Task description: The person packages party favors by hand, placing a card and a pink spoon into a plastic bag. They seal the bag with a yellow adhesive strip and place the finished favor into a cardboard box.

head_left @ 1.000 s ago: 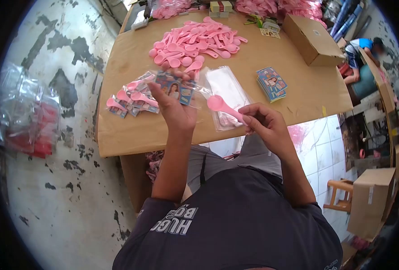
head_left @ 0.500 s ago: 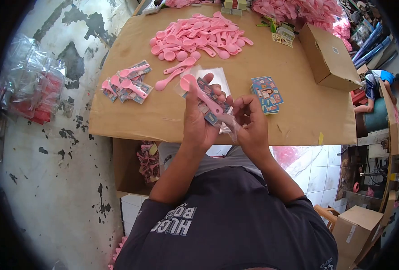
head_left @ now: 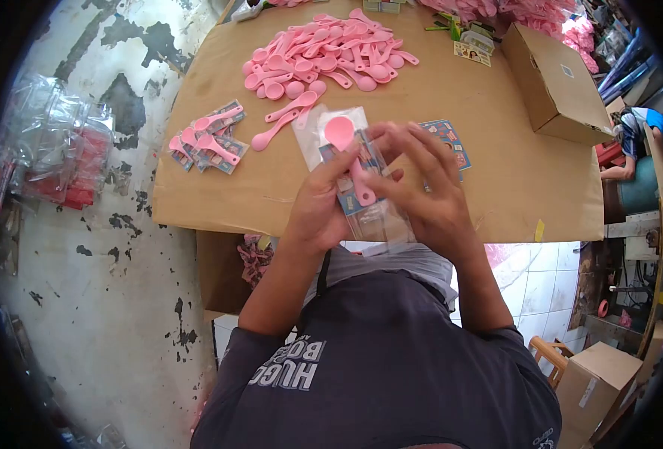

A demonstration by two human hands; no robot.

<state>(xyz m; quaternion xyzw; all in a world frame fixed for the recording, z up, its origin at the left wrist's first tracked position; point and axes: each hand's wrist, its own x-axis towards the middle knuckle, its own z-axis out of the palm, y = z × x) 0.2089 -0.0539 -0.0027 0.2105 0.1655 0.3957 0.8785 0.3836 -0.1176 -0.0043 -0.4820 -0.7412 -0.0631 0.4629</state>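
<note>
My left hand point(head_left: 320, 206) grips a clear plastic bag point(head_left: 382, 226) with a pink spoon point(head_left: 339, 133) and a blue printed card point(head_left: 350, 203) in it. Its thumb lies across the spoon's handle. The spoon's bowl points away from me, and the loose end of the bag hangs toward my lap. My right hand point(head_left: 437, 191) is beside the bag with fingers spread, its thumb close to the handle. Beyond the hands lie white-looking clear bags point(head_left: 352, 118). A stack of blue cards point(head_left: 451, 138) is partly hidden behind my right hand.
A large heap of pink spoons point(head_left: 324, 52) lies at the back of the brown-covered table point(head_left: 511, 187). Several packed spoons point(head_left: 212, 138) lie at the left. A cardboard box point(head_left: 559, 86) stands at the right edge. Another person point(head_left: 634, 135) is beyond it.
The bagged spoon has turned more upright and sits flatter in my left hand. My right hand has let go of the bag's lower end, and its fingers have spread.
</note>
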